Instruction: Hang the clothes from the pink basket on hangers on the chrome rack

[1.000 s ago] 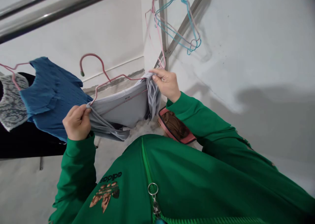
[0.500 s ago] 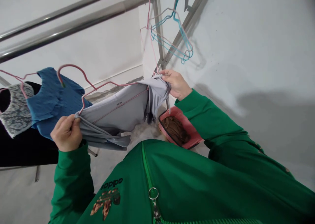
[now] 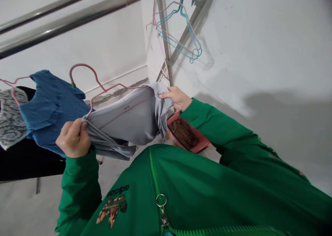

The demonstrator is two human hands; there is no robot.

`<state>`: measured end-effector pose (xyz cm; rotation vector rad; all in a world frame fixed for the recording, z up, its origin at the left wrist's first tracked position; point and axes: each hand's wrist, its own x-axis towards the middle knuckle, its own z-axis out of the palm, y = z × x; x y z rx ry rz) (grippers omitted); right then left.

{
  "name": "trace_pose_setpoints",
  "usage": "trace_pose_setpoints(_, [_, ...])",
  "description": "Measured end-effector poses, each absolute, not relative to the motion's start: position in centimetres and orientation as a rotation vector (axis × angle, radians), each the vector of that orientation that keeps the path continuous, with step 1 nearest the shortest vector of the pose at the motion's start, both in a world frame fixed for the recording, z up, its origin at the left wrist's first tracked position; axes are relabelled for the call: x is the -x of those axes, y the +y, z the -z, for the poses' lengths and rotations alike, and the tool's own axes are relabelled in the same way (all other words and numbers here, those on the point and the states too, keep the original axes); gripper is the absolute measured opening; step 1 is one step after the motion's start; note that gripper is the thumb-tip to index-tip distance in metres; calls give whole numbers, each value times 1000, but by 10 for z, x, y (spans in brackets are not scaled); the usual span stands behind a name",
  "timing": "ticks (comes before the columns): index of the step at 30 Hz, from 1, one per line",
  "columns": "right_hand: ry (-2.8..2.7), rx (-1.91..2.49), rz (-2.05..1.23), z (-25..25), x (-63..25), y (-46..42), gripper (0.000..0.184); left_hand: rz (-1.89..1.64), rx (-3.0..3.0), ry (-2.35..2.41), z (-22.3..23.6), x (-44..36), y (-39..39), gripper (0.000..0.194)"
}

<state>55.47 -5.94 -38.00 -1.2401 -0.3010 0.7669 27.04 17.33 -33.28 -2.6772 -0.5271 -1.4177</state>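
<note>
A light grey shirt (image 3: 129, 120) is stretched over a pink hanger (image 3: 96, 76), whose curved hook points up and to the left. My left hand (image 3: 74, 138) is closed on the shirt's left shoulder edge, close to the hanger's lower left end. At the other end, my right hand (image 3: 178, 97) pinches the gathered right side of the shirt between thumb and fingers. The hanger's bottom bar shows through the neck opening. Folds of cloth hide the hanger's right end.
Metal rails (image 3: 64, 23) cross the upper left. Blue hangers (image 3: 190, 30) and another pink hanger (image 3: 161, 51) hang at the rack's end. A blue garment (image 3: 55, 106) and a patterned garment (image 3: 11, 115) hang left. A red basket (image 3: 203, 144) with brown cloth (image 3: 184, 134) stands below.
My right hand has moved a little left and down with its side of the shirt. My left hand and the hanger's hook have shifted slightly right; the view has shifted somewhat.
</note>
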Motion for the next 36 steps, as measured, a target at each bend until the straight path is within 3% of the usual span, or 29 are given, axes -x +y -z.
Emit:
trace_pose_setpoints(9, [-305,1066,-757,355,-548,-47,5,1022,2523,-586,339,-274,168,14])
trace_pose_setpoints(17, [-303,977,-874,329,-562,-56,7,936,2607,-724,327,-270,168,10])
trace_pose_setpoints(22, [-265,931,-898,332,-554,-56,12,988,2580,-802,331,-269,174,11])
trace_pose_setpoints(28, [-255,1030,-1004,373,-532,-55,21,1196,2471,-823,331,-268,176,25])
trace_pose_setpoints(36, [-539,1279,-730,394,-547,-68,45,1249,2474,-666,334,-257,188,20])
